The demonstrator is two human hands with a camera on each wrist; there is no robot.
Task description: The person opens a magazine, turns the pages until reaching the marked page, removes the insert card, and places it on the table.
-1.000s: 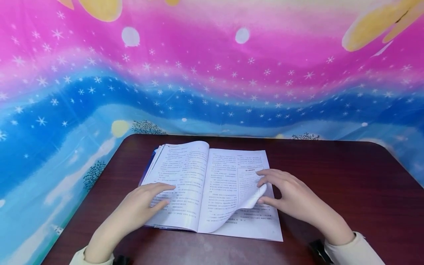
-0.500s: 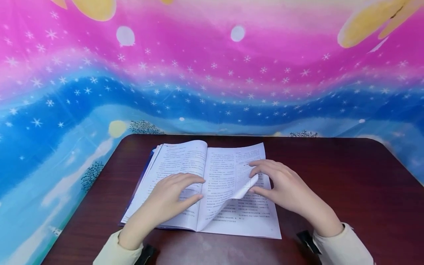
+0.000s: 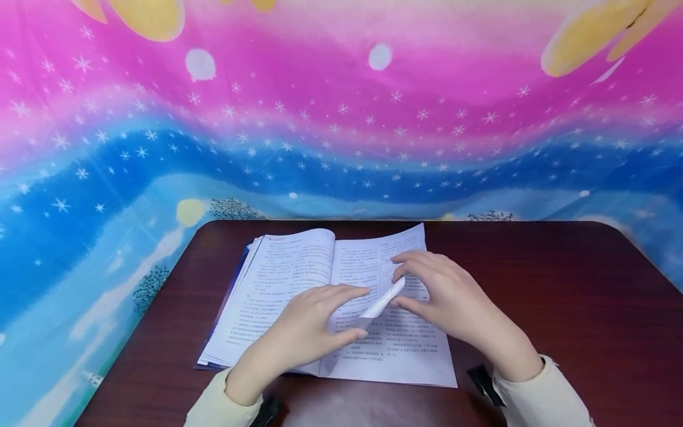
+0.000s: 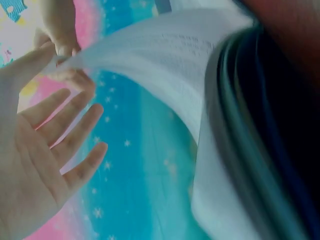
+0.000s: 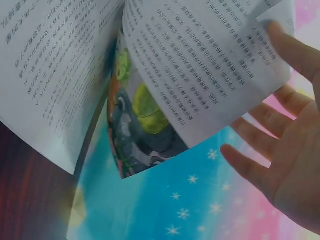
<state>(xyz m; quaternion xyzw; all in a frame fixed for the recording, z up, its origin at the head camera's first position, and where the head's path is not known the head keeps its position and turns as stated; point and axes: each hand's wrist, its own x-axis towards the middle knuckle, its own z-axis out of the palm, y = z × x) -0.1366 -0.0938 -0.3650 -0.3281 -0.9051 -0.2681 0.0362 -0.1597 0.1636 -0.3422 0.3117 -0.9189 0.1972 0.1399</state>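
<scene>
An open magazine (image 3: 272,279) with printed text lies on the dark table. My right hand (image 3: 453,296) pinches the outer edge of a right-side page (image 3: 357,261), which is lifted and curled. In the right wrist view, the thumb (image 5: 290,47) presses the near side of this page and the other fingers lie behind it. Across the lower part of the magazine reaches my left hand (image 3: 309,323), thumb and fingers spread apart around the curled edge. Its fingers (image 4: 75,135) look extended in the left wrist view; whether they touch the paper I cannot tell.
The table (image 3: 560,296) is reddish-brown wood with rounded far corners. Behind it hangs a pink and blue cloth (image 3: 341,148) with snowflakes. A coloured illustration (image 5: 147,110) shows under the lifted page. Black bands (image 3: 485,382) sit at both wrists.
My left hand has moved right, from the left page to the lifted page's curl. My right hand has drawn the page edge a little left and up, keeping its pinch.
</scene>
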